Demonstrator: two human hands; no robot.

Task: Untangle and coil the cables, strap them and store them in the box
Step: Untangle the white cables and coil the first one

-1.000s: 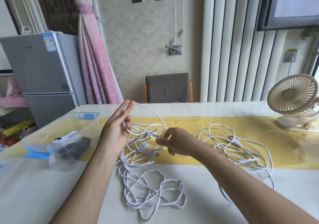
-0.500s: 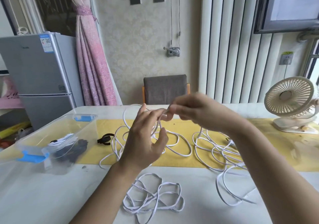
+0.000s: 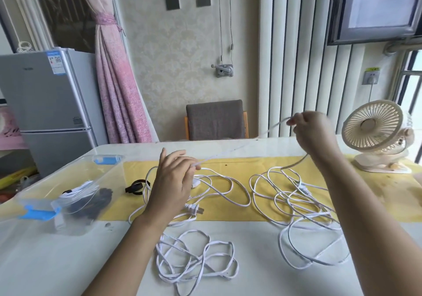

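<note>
Cable (image 3: 276,125) pulled taut in the air between both hands, left hand (image 3: 173,181) grip pinching it low mid-scene, right hand (image 3: 312,133) grip pinching it higher on the right; the rest lies in loose tangles on the surface (image 3: 68,261), clear box (image 3: 45,195) at left

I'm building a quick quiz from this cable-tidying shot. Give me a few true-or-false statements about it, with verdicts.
1. A stretch of white cable runs between the left hand and the right hand. True.
2. The clear box stands beside the fan. False: the box is at the left end and the fan at the right.
3. A black strap lies on the yellow runner. True.
4. The right hand rests flat on the table. False: it is raised, pinching the cable.
5. Every cable is coiled. False: a loose tangle lies on the table.
</note>
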